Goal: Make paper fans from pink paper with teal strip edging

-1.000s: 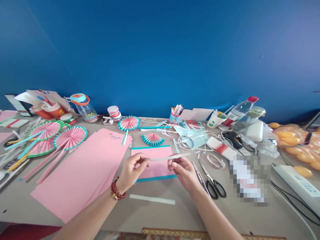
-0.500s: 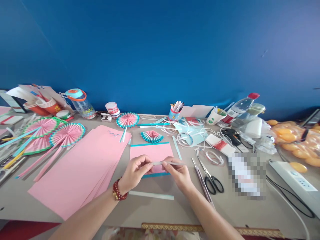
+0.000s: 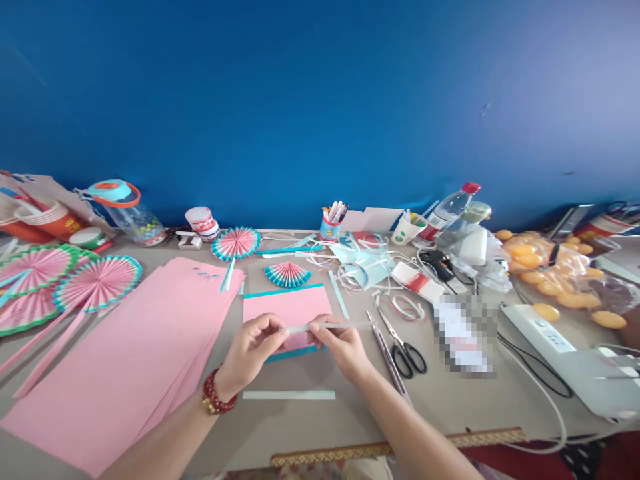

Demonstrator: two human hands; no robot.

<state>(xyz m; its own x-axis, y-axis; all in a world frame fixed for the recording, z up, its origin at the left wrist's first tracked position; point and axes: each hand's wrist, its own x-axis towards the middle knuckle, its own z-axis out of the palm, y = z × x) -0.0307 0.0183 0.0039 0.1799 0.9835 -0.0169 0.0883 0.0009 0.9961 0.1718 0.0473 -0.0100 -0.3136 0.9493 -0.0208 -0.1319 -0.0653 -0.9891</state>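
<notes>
A thin whitish strip (image 3: 299, 328) is stretched level between my hands. My left hand (image 3: 254, 343) pinches its left end, and my right hand (image 3: 342, 343) pinches it farther along, with the rest sticking out to the right. Beneath lies a pink paper sheet (image 3: 285, 307) with teal bands along its top and bottom edges, partly covered by my fingers. Another pale strip (image 3: 289, 395) rests on the table nearer to me. Behind the sheet sits a small pleated pink and teal paper fan (image 3: 287, 275).
Large pink sheets (image 3: 135, 347) spread to the left, beside finished round fans (image 3: 100, 283). To the right are a slim cutter (image 3: 387, 357), scissors (image 3: 403, 347) and a power strip (image 3: 545, 330). A pen cup (image 3: 331, 229) and a bottle (image 3: 445, 217) stand near the wall.
The view has turned to the right, so everything appears shifted left. My hands keep the strip in the same pinched hold above the pink sheet.
</notes>
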